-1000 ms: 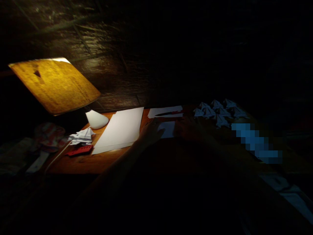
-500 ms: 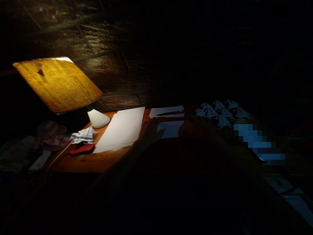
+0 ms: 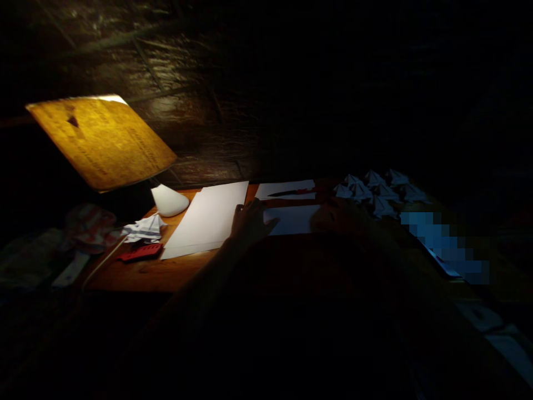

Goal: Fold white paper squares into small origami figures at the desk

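A small white sheet of paper lies on the wooden table between my two hands. At its left edge rests my left hand, fingers extended and thumb spread apart over the paper's side. My right hand is at the right edge of the same sheet, deep in shadow, so its fingers are hard to make out. Just beyond the sheet, a knife with a dark blade and reddish handle lies on another stack of paper. Larger white sheets lie left of my left hand.
On the left stand a lit lamp with a yellow shade and white base, a red object, folded striped paper and cloth. Several folded paper shapes sit at the back right, near a blurred bluish screen.
My hands have moved slightly apart along the small sheet, so more of it shows between them. My left hand's fingers appear more raised. The whole view has shifted a little.
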### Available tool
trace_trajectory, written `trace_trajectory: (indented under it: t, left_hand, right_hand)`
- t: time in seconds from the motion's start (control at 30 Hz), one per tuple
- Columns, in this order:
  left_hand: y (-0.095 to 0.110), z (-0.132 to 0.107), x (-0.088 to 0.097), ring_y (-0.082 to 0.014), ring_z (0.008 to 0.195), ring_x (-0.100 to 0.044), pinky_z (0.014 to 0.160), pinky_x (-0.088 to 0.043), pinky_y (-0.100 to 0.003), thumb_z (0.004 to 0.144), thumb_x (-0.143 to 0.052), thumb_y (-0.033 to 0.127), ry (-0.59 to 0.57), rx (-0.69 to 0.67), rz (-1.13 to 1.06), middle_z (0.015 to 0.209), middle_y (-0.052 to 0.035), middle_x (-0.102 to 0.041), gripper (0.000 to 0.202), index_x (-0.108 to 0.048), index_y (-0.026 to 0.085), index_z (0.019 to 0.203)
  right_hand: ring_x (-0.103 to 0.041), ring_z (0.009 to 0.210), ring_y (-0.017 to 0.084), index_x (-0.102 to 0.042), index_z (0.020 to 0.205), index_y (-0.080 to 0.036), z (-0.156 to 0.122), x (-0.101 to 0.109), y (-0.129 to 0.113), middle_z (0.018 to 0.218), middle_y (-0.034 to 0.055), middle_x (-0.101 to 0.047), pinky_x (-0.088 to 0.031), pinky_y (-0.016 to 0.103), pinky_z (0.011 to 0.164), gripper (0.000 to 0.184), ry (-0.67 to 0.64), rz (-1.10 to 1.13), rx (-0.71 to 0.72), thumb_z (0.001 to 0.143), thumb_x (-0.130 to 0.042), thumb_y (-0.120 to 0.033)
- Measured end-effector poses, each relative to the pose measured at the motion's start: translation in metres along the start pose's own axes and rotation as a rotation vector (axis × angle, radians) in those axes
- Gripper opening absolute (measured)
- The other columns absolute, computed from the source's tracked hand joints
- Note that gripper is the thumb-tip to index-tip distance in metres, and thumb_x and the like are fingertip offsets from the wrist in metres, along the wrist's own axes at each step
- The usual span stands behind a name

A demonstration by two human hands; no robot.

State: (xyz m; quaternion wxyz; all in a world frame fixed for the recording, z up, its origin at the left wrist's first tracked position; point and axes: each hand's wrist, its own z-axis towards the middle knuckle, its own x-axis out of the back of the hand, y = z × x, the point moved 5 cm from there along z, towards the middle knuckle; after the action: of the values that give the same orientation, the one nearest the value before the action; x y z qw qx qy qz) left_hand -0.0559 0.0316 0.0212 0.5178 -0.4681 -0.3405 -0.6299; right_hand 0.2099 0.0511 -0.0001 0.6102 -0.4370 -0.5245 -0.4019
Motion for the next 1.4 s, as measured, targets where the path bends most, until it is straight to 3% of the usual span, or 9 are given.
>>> trace_trajectory:
  t: [0.43,0.63,0.83,1.2,1.4]
  left_hand:
    - [-0.007,-0.002,0.005,-0.0325,0.114,-0.061,0.099,-0.043,-0.051,0.089,-0.061,0.064,0.018,0.036,0.012,0.124,-0.013,-0.065,0.05,-0.07,0.021,0.112]
    - [-0.009,-0.001,0.003,-0.0366,0.113,-0.061,0.096,-0.044,-0.055,0.089,-0.063,0.059,0.006,0.025,-0.042,0.121,-0.0161,-0.065,0.048,-0.067,0.019,0.114]
    - [-0.013,0.0,-0.001,-0.036,0.114,-0.059,0.095,-0.045,-0.052,0.089,-0.062,0.058,0.0,0.007,-0.054,0.122,-0.0154,-0.063,0.049,-0.064,0.02,0.12]
    - [-0.014,-0.001,-0.004,-0.0363,0.118,-0.057,0.096,-0.046,-0.051,0.092,-0.06,0.058,-0.028,0.0,-0.044,0.128,-0.0174,-0.06,0.053,-0.062,0.018,0.125]
    - [-0.014,0.001,-0.008,-0.0338,0.122,-0.056,0.1,-0.044,-0.051,0.096,-0.057,0.051,-0.047,-0.068,-0.073,0.131,-0.0139,-0.058,0.048,-0.056,0.025,0.136]
  right_hand:
    - [-0.047,0.134,0.043,-0.06,0.139,-0.018,-0.002,0.006,-0.001,0.153,0.0196,-0.046,-0.039,0.062,0.107,0.072,0.015,0.014,-0.009,0.086,-0.059,-0.067]
    - [-0.046,0.137,0.038,-0.037,0.158,-0.029,0.006,0.001,0.008,0.159,0.012,-0.042,-0.04,0.058,0.109,0.079,0.069,0.119,0.1,0.088,-0.065,-0.048]
    - [-0.043,0.141,0.037,-0.062,0.141,-0.031,0.011,-0.003,0.012,0.16,0.0078,-0.041,-0.037,0.058,0.114,0.053,0.036,0.101,0.213,0.089,-0.065,-0.043]
    - [-0.042,0.144,0.036,-0.054,0.148,-0.02,0.008,-0.007,0.017,0.16,0.0129,-0.043,-0.033,0.052,0.118,0.07,-0.045,0.126,0.262,0.086,-0.069,-0.048]
    - [-0.042,0.144,0.036,-0.053,0.149,-0.017,0.008,-0.005,0.015,0.158,0.0143,-0.046,-0.034,0.053,0.118,0.073,-0.039,0.161,0.235,0.084,-0.07,-0.045]
